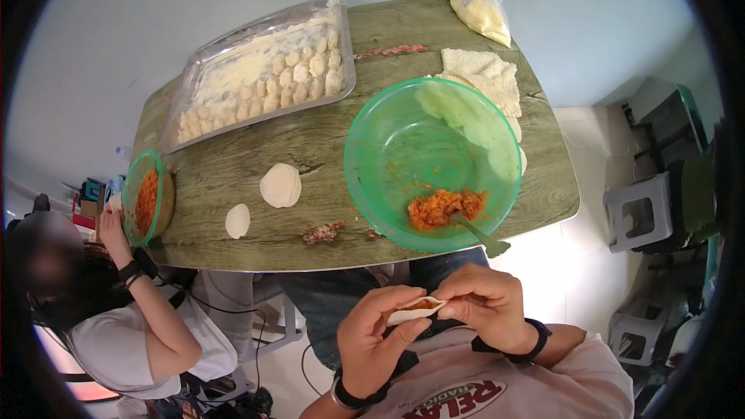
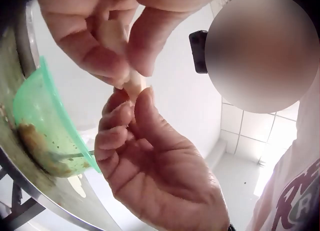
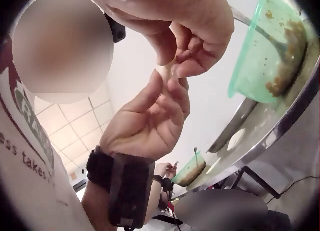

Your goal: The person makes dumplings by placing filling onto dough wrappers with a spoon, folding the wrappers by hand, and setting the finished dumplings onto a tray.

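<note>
Head view: the left hand (image 1: 372, 337) is cradling a filled dumpling (image 1: 417, 309), its thumb and curled fingers closing on the near end. The right hand (image 1: 485, 306) is pinching the other end between thumb and forefinger. Both are holding it close to the chest, on the near side of the green bowl (image 1: 365, 186) standing on the table (image 1: 310, 140).

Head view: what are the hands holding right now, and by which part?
A half-folded, filled dumpling, shared between both. The left hand pinches the left end of its wrapper edge and the right hand pinches the right end.
</note>
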A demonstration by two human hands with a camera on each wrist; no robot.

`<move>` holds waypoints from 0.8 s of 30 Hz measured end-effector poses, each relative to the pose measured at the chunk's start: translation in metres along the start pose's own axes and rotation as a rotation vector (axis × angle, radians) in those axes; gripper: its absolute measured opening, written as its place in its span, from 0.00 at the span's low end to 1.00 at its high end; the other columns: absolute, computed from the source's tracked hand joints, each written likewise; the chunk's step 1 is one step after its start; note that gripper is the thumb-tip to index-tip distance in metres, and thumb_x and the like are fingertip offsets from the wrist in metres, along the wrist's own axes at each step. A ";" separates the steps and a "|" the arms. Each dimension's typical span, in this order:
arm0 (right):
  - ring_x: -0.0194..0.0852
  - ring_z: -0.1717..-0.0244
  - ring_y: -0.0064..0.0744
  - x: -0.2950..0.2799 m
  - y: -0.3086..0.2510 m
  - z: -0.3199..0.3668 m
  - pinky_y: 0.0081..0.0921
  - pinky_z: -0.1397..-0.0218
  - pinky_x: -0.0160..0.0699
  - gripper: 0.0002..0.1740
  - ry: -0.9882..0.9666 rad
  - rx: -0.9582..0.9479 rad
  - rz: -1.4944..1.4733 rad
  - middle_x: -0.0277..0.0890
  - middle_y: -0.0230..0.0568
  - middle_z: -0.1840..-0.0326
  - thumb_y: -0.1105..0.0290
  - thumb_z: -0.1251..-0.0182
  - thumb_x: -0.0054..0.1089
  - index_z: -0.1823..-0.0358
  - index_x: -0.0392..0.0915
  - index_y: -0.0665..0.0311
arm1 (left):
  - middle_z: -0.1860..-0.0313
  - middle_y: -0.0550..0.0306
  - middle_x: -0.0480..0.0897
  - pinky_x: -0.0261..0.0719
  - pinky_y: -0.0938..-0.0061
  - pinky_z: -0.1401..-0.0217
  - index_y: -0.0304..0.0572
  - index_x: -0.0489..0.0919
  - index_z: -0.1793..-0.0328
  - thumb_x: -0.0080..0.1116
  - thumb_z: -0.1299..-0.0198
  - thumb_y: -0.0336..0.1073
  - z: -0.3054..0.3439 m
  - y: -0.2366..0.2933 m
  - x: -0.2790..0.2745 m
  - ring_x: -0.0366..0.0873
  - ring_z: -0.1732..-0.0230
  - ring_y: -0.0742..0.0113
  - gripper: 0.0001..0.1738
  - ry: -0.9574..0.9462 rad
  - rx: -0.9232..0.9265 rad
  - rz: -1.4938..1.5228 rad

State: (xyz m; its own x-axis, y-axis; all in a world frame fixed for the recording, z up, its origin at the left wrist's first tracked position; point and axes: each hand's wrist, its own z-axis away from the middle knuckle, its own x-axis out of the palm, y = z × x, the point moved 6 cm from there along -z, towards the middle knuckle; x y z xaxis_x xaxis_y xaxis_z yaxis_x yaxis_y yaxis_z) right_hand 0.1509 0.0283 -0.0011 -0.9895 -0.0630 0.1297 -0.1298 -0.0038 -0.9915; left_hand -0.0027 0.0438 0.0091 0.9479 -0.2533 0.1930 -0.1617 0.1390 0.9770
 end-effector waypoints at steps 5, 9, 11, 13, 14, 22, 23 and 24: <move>0.75 0.65 0.22 -0.001 0.004 0.001 0.17 0.64 0.74 0.08 0.048 0.037 -0.076 0.76 0.37 0.64 0.76 0.42 0.65 0.60 0.80 0.68 | 0.51 0.46 0.78 0.76 0.73 0.47 0.30 0.76 0.49 0.65 0.48 0.23 -0.001 0.001 0.002 0.78 0.51 0.65 0.19 -0.016 -0.012 0.018; 0.75 0.68 0.24 -0.005 -0.003 -0.001 0.18 0.67 0.71 0.07 0.045 -0.109 0.062 0.77 0.37 0.69 0.75 0.43 0.66 0.64 0.81 0.68 | 0.51 0.46 0.79 0.75 0.74 0.47 0.30 0.77 0.49 0.65 0.48 0.24 -0.001 0.001 0.004 0.78 0.51 0.65 0.19 -0.050 -0.037 0.063; 0.75 0.69 0.25 -0.006 -0.006 -0.001 0.19 0.67 0.71 0.07 0.053 -0.116 0.081 0.77 0.37 0.69 0.75 0.44 0.66 0.64 0.81 0.67 | 0.51 0.46 0.79 0.75 0.74 0.47 0.30 0.77 0.49 0.65 0.48 0.24 -0.001 -0.001 0.005 0.78 0.51 0.65 0.19 -0.057 -0.039 0.074; 0.75 0.70 0.26 -0.005 -0.008 0.000 0.19 0.68 0.70 0.07 0.063 -0.123 0.099 0.77 0.38 0.70 0.75 0.45 0.67 0.65 0.81 0.67 | 0.51 0.47 0.79 0.75 0.74 0.48 0.30 0.77 0.49 0.65 0.47 0.25 -0.001 -0.001 0.005 0.78 0.52 0.66 0.18 -0.059 -0.027 0.063; 0.75 0.70 0.26 -0.004 -0.007 0.000 0.20 0.68 0.71 0.07 0.063 -0.118 0.088 0.77 0.38 0.69 0.74 0.45 0.67 0.64 0.81 0.67 | 0.51 0.47 0.79 0.75 0.74 0.48 0.30 0.77 0.49 0.65 0.47 0.25 -0.001 -0.001 0.005 0.78 0.52 0.66 0.18 -0.061 -0.027 0.063; 0.75 0.69 0.29 -0.002 -0.007 0.001 0.22 0.67 0.72 0.07 0.034 -0.121 0.172 0.78 0.39 0.69 0.73 0.42 0.64 0.63 0.80 0.67 | 0.51 0.45 0.77 0.80 0.74 0.53 0.30 0.76 0.49 0.64 0.47 0.24 0.000 -0.002 0.000 0.78 0.52 0.63 0.18 -0.025 -0.015 0.058; 0.75 0.69 0.29 -0.002 -0.005 0.002 0.22 0.66 0.72 0.07 0.041 -0.100 0.191 0.78 0.39 0.69 0.73 0.42 0.64 0.63 0.80 0.67 | 0.51 0.45 0.77 0.80 0.74 0.53 0.30 0.76 0.49 0.64 0.47 0.24 0.000 -0.003 0.001 0.78 0.52 0.63 0.18 -0.027 -0.015 0.058; 0.76 0.69 0.30 -0.003 -0.004 0.002 0.23 0.66 0.72 0.08 0.048 -0.080 0.211 0.78 0.39 0.69 0.73 0.42 0.64 0.63 0.80 0.67 | 0.51 0.45 0.77 0.80 0.74 0.52 0.30 0.76 0.49 0.64 0.47 0.23 0.001 -0.005 0.002 0.78 0.52 0.63 0.18 -0.026 -0.035 0.090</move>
State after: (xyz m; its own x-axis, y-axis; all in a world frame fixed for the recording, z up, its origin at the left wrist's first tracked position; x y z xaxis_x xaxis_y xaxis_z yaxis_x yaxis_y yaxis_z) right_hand 0.1547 0.0264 0.0025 -0.9969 -0.0068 -0.0781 0.0773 0.0832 -0.9935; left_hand 0.0000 0.0414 0.0048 0.9225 -0.2632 0.2825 -0.2359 0.1951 0.9520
